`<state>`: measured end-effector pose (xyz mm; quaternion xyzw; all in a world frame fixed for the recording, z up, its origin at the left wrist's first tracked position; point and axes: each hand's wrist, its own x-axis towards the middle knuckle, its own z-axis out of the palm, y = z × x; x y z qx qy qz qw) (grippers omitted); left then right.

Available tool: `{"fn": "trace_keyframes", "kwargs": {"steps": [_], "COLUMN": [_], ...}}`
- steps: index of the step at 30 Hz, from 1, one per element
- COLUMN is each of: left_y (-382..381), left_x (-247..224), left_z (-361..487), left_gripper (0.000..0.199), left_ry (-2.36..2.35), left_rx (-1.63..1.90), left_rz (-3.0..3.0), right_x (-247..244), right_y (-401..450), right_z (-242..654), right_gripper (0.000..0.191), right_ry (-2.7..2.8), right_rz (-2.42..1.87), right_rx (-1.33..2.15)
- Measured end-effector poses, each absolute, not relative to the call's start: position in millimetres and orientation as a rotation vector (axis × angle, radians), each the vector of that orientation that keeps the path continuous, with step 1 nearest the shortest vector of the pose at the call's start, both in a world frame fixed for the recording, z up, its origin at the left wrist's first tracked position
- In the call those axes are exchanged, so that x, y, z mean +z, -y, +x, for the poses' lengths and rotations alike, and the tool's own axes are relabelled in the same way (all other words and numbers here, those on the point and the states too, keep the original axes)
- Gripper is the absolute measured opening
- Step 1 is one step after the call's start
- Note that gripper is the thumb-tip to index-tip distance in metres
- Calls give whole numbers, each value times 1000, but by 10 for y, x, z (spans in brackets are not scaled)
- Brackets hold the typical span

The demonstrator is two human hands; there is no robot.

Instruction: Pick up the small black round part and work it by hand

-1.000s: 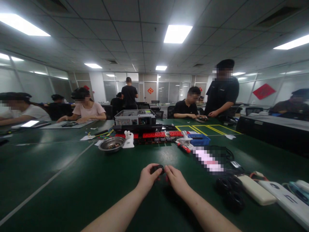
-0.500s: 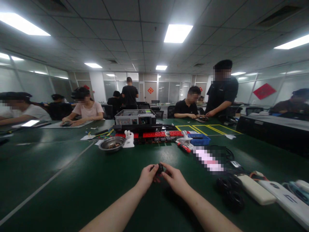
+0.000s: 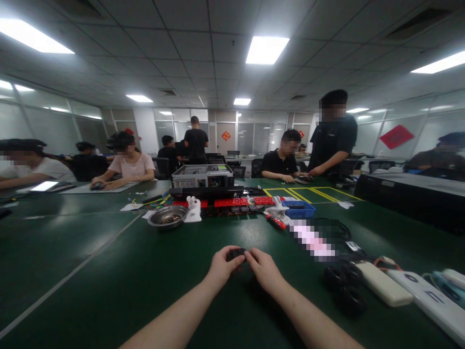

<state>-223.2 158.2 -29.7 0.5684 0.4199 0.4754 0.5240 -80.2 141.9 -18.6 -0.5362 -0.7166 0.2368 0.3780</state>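
Observation:
Between my two hands is a small black object [image 3: 236,254], too small and dark to name. My left hand [image 3: 222,267] is closed around its left side, thumb across the near face. Fingertips of my right hand [image 3: 262,266] pinch its right end. Both hands are just above the green table [image 3: 174,291], in the middle of the view. My fingers hide the object's underside and part of its ends.
Ahead lie a metal bowl [image 3: 167,217] of small parts, a white stand [image 3: 193,209], red-and-black strips [image 3: 232,203], a red screwdriver [image 3: 275,221] and a blue tray [image 3: 300,210]. To the right are black rings [image 3: 350,295] and a cream power bank [image 3: 385,283]. Co-workers sit and stand beyond.
The small black object has turned in my hands and now shows a longer face lying sideways. My left thumb has shifted lower and to the right across it.

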Motion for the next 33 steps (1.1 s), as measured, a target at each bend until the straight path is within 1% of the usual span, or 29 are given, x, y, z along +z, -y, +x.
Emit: {"fn": "trace_keyframes", "kwargs": {"steps": [4, 9, 14, 16, 19, 21, 25, 29, 30, 33], "left_y": [-1594, -1622, -1607, -1597, -1592, -1598, -1611, -1612, -1610, -1601], "left_x": [-284, -297, -288, -290, -316, -339, -356, -327, -318, -289], "left_z": [-2234, -2237, -2231, -2230, -2235, -2241, -2241, -2236, -2236, -2239], "left_gripper": [43, 44, 42, 43, 42, 41, 40, 42, 43, 46], "left_ry": [-1027, -1012, -1008, -1009, -989, -970, -960, -963, -969, -971], "left_rx": [1110, 1092, 1112, 1122, 1157, 1183, 1140, 1064, 1055, 1048], "left_rz": [1308, 1253, 1244, 1287, 1420, 1507, 1501, 1326, 1291, 1227], "right_x": [-150, -147, -181, -202, -237, -251, -222, -144, -125, -88], "right_y": [-1404, -1415, -1426, -1437, -1470, -1489, -1481, -1426, -1413, -1385], "right_z": [-805, -793, -804, -799, -782, -776, -786, -798, -799, -798], "right_gripper": [21, 31, 30, 29, 37, 40, 32, 17, 17, 26], "right_ry": [1864, 1863, 1813, 1765, 1715, 1715, 1779, 1833, 1843, 1879], "right_rz": [-1282, -1213, -1253, -1299, -1368, -1397, -1391, -1256, -1226, -1162], "right_rx": [635, 649, 678, 694, 732, 747, 685, 647, 626, 535]}}
